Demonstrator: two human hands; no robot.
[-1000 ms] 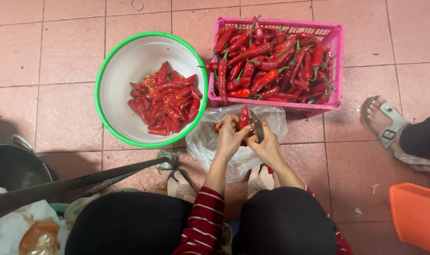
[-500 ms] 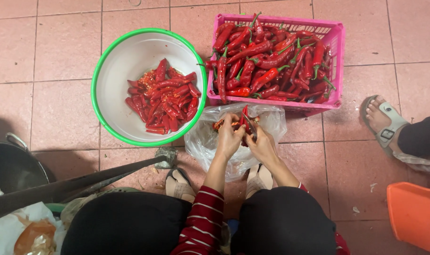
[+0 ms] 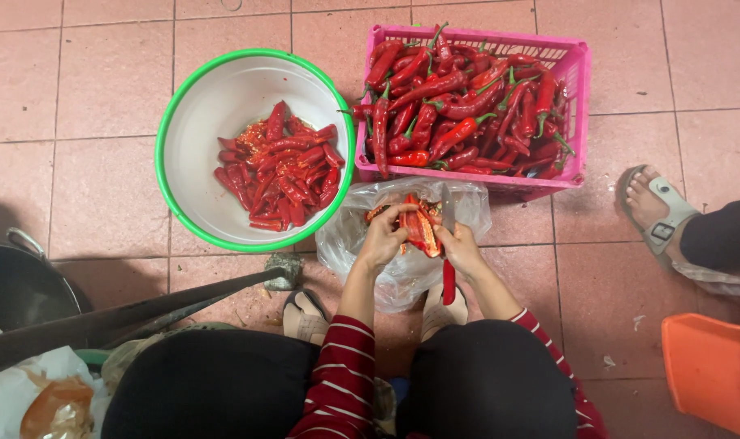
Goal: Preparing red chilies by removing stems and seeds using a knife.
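1. Left hand (image 3: pixel 384 237) and right hand (image 3: pixel 461 248) meet over a clear plastic bag (image 3: pixel 402 244) on the tiled floor (image 3: pixel 93 171); bag is the landmark.
2. Split red chili (image 3: pixel 421 226) sits between both hands, right above the bag, opened up with the inside showing.
3. Left hand grip: fingers closed narrow on the chili's left edge.
4. Right hand grip: closed on the chili's right edge; a red handle (image 3: pixel 449 280) sticks down out of that fist, blade not visible, so tool type unclear.
5. Pink plastic crate (image 3: pixel 577 73) just behind the bag, touching or nearly touching its far edge, piled with whole red chilies (image 3: pixel 459 97) with green stems.
6. White bowl with green rim (image 3: pixel 215 89) to the back-left of the bag, just beside it, holding cut red chilies (image 3: pixel 280 167).
7. Person squats over the bag in dark trousers and red striped sleeves, sandalled feet at the bag's near edge.
8. Dark metal tool (image 3: pixel 134 309) lies left of the bag, head near the bowl.
9. Another person's sandalled foot (image 3: pixel 654 207) well right of the bag; orange stool (image 3: pixel 707 370) further right and nearer.
10. Black pot (image 3: pixel 16 284) far left of the bag.
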